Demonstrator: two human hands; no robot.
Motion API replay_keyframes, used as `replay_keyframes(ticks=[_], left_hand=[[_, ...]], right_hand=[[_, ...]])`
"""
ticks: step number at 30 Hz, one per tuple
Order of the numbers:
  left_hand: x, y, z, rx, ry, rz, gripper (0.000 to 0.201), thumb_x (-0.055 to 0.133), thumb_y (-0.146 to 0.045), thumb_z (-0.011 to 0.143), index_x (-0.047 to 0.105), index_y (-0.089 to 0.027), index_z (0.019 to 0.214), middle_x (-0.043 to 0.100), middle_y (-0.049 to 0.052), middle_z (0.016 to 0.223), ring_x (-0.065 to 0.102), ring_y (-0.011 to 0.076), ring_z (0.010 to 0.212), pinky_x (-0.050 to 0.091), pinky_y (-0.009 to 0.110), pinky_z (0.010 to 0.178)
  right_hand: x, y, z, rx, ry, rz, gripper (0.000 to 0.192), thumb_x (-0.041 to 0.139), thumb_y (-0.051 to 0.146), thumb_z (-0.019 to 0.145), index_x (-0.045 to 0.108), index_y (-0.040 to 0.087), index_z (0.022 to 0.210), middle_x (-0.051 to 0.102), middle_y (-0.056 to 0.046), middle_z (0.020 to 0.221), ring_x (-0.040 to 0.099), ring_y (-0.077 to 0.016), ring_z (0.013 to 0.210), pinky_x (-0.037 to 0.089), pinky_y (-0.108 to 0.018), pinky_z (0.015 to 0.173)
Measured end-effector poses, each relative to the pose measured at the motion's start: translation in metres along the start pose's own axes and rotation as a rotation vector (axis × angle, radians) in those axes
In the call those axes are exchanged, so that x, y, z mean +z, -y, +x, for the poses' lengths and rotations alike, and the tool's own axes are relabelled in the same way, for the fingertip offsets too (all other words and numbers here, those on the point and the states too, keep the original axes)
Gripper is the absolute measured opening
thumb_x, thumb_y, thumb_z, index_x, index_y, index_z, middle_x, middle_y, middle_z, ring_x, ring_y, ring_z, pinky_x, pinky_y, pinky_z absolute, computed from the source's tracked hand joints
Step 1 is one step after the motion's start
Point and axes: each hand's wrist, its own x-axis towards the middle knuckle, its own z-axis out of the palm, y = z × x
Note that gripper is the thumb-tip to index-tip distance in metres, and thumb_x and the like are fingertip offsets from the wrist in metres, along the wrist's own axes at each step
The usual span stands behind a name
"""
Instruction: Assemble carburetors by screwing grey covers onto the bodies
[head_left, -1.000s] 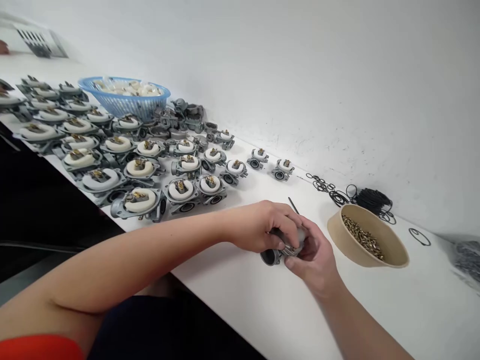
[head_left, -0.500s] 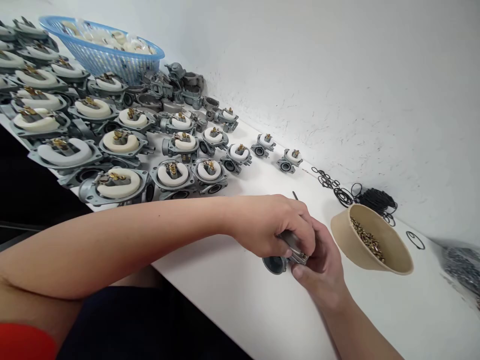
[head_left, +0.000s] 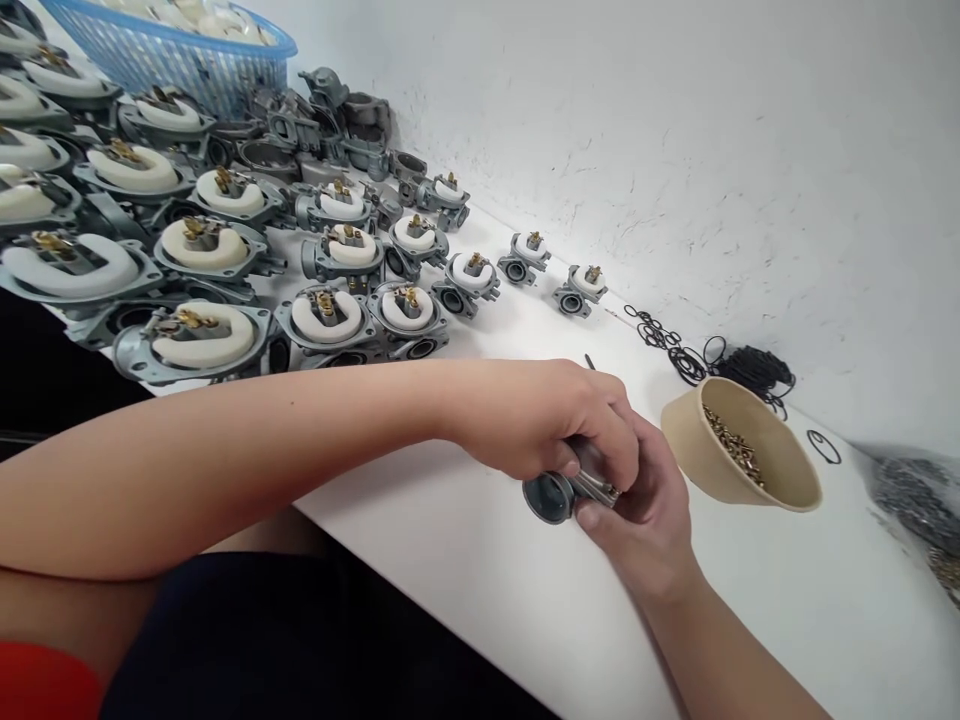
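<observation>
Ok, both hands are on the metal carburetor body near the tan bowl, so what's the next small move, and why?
Probably reach the right hand over to the tan bowl for one small brass part. The carburetor body is gripped by both hands, the left hand covering its top, so whether it already carries its fittings is hidden. The bowl sits just beyond the right hand, tilted toward it.

An assembly workshop: rows of carburetors (head_left: pixel 330 318) across a white bench (head_left: pixel 465 560), O-rings (head_left: pixel 675 355) heaped nearby, a bowl (head_left: pixel 694 450) of brass parts.
</observation>
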Motion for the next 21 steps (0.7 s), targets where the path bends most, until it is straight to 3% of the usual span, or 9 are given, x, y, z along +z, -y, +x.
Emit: replay_keyframes(ticks=[9, 13, 21], left_hand=[[-0.0031, -0.0060, 0.0012, -0.030, 0.044, 0.003, 0.048, 0.053, 0.012, 0.072, 0.076, -0.022, 0.098, 0.062, 0.009, 0.117, 0.065, 0.0224, 0.103, 0.056, 0.031, 0.083], [-0.0048, -0.0053, 0.0019, -0.026, 0.053, -0.018, 0.047, 0.055, 0.012, 0.072, 0.076, -0.023, 0.094, 0.064, 0.008, 0.116, 0.066, 0.0221, 0.103, 0.056, 0.031, 0.085], [-0.0032, -0.0011, -0.0014, 0.001, 0.033, -0.043, 0.045, 0.052, 0.011, 0.075, 0.074, -0.022, 0.095, 0.063, 0.008, 0.121, 0.064, 0.0218, 0.110, 0.056, 0.030, 0.089]], right_hand=[[0.0031, 0.0020, -0.0012, -0.032, -0.001, -0.039, 0.060, 0.076, 0.037, 0.077, 0.049, 0.028, 0.130, 0.062, -0.006, 0.100, 0.063, -0.0228, 0.082, 0.056, -0.038, 0.066], [0.0034, 0.0045, -0.0018, -0.003, -0.008, -0.066, 0.063, 0.076, 0.038, 0.076, 0.048, 0.028, 0.131, 0.062, -0.008, 0.111, 0.065, -0.0246, 0.085, 0.056, -0.038, 0.066], [0.0039, 0.0062, 0.0002, 0.014, 0.028, -0.005, 0.061, 0.076, 0.037, 0.077, 0.048, 0.028, 0.130, 0.062, -0.009, 0.113, 0.065, -0.0261, 0.090, 0.057, -0.043, 0.071]])
